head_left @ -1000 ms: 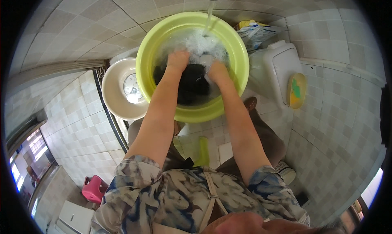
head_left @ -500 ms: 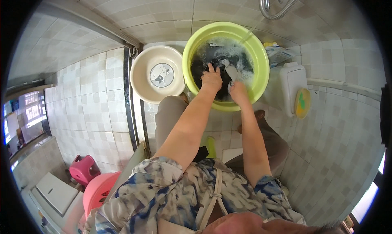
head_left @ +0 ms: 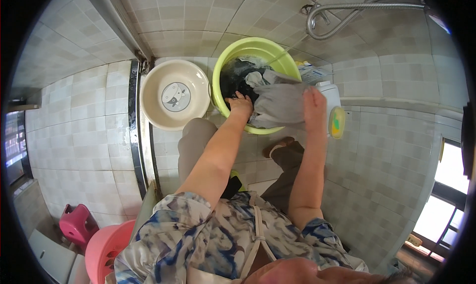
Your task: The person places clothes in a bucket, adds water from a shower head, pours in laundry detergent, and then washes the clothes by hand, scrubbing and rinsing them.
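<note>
A yellow-green basin (head_left: 289,61) holds sudsy water and dark wet clothes (head_left: 233,75). My right hand (head_left: 314,107) is closed on a grey garment (head_left: 280,103), drawn up out of the water and stretched over the basin's right side. The garment's other end still lies among the dark clothes. My left hand (head_left: 240,105) rests on the dark fabric at the basin's near left, fingers spread. A thin stream of water runs down into the basin from the upper right.
Left of the basin stands a cream basin (head_left: 147,113) with a cartoon print. A metal shower hose (head_left: 347,7) hangs on the tiled wall. At right are a white container (head_left: 328,89) and a yellow dish (head_left: 336,122). A pink stool (head_left: 77,227) and pink basket (head_left: 96,249) sit lower left.
My right hand has lifted the grey garment out of the water and pulled it to the right. My left hand stays low in the basin. The whole view has shifted.
</note>
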Demonstrator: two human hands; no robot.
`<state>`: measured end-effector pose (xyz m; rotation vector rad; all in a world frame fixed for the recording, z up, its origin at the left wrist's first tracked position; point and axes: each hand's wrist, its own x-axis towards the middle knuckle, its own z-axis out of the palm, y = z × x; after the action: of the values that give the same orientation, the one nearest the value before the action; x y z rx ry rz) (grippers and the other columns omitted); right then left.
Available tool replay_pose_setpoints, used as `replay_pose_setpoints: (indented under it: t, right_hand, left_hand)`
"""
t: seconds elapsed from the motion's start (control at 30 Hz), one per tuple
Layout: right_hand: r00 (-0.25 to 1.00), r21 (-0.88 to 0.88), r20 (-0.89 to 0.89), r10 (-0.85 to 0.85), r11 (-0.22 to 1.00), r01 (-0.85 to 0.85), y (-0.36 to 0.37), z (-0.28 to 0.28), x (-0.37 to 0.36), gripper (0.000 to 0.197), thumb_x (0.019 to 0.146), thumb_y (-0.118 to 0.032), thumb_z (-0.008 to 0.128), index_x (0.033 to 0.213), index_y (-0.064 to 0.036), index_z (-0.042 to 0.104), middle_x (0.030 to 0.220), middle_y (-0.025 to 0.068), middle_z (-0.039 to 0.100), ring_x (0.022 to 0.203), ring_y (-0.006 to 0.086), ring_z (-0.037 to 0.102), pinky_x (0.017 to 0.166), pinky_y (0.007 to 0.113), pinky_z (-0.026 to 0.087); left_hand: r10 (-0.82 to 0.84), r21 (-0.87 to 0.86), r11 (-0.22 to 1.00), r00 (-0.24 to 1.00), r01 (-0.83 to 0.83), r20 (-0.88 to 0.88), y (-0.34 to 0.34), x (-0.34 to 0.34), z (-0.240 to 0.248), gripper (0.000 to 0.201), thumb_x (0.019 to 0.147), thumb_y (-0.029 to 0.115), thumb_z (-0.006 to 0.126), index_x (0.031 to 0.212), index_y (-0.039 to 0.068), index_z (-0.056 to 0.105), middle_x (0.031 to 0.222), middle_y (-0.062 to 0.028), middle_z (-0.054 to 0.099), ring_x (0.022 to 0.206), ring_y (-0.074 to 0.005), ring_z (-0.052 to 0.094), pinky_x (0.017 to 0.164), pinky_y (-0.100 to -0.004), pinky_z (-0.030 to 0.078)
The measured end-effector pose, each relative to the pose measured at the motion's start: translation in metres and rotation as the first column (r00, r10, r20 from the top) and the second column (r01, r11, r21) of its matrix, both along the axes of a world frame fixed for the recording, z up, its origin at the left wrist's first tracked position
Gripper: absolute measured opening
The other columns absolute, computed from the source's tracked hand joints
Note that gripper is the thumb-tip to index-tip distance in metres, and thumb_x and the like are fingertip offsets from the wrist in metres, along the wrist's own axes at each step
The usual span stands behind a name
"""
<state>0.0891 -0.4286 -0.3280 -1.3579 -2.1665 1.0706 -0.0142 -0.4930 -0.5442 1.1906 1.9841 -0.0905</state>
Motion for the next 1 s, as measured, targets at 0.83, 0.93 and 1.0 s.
replay_pose_setpoints:
  t: [0.83, 0.93, 1.0]
  right_hand:
    - [0.521, -0.078, 0.73, 0.442, 0.811, -0.579, 0.293, -0.285, -0.038, 0.095, 0.064, -0.037, 0.079, 0.142, -0.0241, 0.027, 0.147, 0.0126, 0.022, 0.123, 0.0445, 0.031, 0.094, 0.057, 0.036]
    - [0.493, -0.039, 0.792, 0.36, 0.836, -0.548, 0.326, -0.319, -0.047, 0.086, 0.061, -0.042, 0.079, 0.134, -0.0195, 0.039, 0.138, 0.0102, 0.034, 0.121, 0.0397, 0.036, 0.086, 0.054, 0.04]
    - [0.472, -0.064, 0.787, 0.398, 0.813, -0.579, 0.339, -0.337, -0.068, 0.077, 0.067, -0.04, 0.075, 0.131, -0.0167, 0.041, 0.13, 0.0117, 0.042, 0.116, 0.0377, 0.042, 0.087, 0.053, 0.04]
  left_hand:
    - [0.249, -0.124, 0.959, 0.966, -0.256, -0.07, 0.246, 0.002, -0.077, 0.137, 0.047, 0.045, 0.088, 0.146, 0.016, -0.003, 0.151, -0.0185, 0.0, 0.129, -0.0462, 0.027, 0.093, -0.0556, 0.042]
    - [0.319, -0.011, 0.947, 0.946, -0.32, -0.05, 0.286, -0.005, -0.128, 0.096, 0.076, 0.021, 0.07, 0.147, 0.011, 0.006, 0.15, -0.0183, 0.009, 0.122, -0.0421, 0.041, 0.087, -0.046, 0.047]
    - [0.339, 0.143, 0.935, 0.936, -0.323, -0.099, 0.287, -0.015, -0.188, 0.083, 0.077, 0.018, 0.066, 0.144, 0.01, 0.016, 0.146, -0.0181, 0.02, 0.12, -0.0395, 0.043, 0.089, -0.0449, 0.046]
